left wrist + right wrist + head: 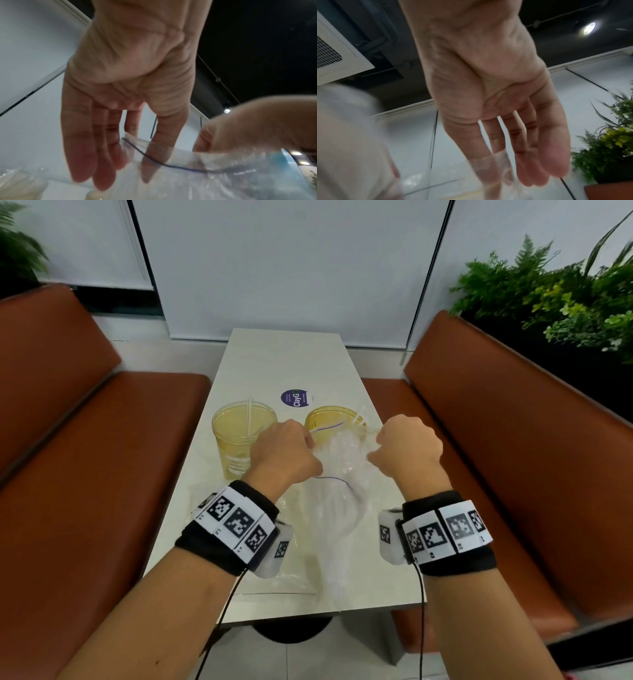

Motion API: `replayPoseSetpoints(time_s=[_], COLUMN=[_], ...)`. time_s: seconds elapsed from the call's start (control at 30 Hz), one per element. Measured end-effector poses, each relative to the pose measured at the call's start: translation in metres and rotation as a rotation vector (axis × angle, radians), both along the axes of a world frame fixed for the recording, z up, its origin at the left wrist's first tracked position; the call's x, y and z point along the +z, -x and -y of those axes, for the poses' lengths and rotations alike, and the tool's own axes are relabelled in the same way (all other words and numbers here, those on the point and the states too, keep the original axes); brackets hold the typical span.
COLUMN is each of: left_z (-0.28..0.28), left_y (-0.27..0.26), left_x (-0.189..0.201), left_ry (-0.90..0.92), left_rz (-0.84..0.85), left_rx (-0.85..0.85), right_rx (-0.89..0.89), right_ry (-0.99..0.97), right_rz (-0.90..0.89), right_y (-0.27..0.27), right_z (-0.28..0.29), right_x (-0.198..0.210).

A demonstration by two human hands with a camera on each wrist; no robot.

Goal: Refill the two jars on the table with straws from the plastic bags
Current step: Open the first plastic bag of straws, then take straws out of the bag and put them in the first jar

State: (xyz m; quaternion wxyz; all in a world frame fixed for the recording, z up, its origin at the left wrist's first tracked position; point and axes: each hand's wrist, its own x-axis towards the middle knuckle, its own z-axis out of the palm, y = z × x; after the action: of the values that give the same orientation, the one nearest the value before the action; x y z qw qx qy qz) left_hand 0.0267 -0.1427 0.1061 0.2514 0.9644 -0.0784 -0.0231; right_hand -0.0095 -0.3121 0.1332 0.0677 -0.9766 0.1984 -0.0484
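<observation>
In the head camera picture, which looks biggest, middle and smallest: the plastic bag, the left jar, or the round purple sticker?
1. Plastic bag, held up by both hands and nearer the camera, so it may look bigger than it is.
2. Left jar.
3. Purple sticker, clearly the smallest.

In the left wrist view, the left hand [130, 83] pinches the blue-lined rim of a clear plastic bag [197, 180] between thumb and forefinger, remaining fingers [82, 155] extended, while the right hand [257, 124] grips the opposite rim edge.
</observation>
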Motion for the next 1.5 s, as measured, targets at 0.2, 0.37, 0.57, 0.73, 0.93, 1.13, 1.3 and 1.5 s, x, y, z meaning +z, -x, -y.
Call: replayPoseSetpoints(time_s=[0.2, 0.37, 0.57, 0.73, 0.93, 1.13, 1.3, 1.5], left_z=[-0.034, -0.043, -0.031, -0.034, -0.037, -0.036, -0.035, -0.027], left_y=[-0.004, -0.003, 0.003, 0.004, 0.003, -0.001, -0.002, 0.003], left_x=[0.006, -0.003, -0.005, -0.009, -0.016, -0.031, -0.041, -0.045], left_ry=[-0.016, 0.034, 0.085, 0.135, 0.261, 0.38, 0.441, 0.544], left_rz=[-0.042, -0.063, 0.054, 0.061, 0.084, 0.089, 0.068, -0.009], left_rx=[-0.123, -0.248, -0.282, -0.303, -0.273, -0.23, -0.166, -0.138], right_rx=[-0.043, -0.03, 0.42, 0.544, 0.557, 0.626, 0.659, 0.701], right_ry=[-0.033, 0.054, 0.026, 0.277, 0.101, -0.11, -0.274, -0.351], right_rz=[-0.055, -0.063, 0.217, -0.166, -0.238, -0.199, -0.075, 0.038], right_y=[0.003, 0.002, 0.0, -0.025, -0.04, -0.047, -0.042, -0.036], right_z=[0.032, 0.031, -0.025, -0.045, -0.042, -0.038, -0.035, -0.04], right_x=[0.0, -0.006, 0.004, -0.012, -0.027, -0.044, -0.03, 0.011])
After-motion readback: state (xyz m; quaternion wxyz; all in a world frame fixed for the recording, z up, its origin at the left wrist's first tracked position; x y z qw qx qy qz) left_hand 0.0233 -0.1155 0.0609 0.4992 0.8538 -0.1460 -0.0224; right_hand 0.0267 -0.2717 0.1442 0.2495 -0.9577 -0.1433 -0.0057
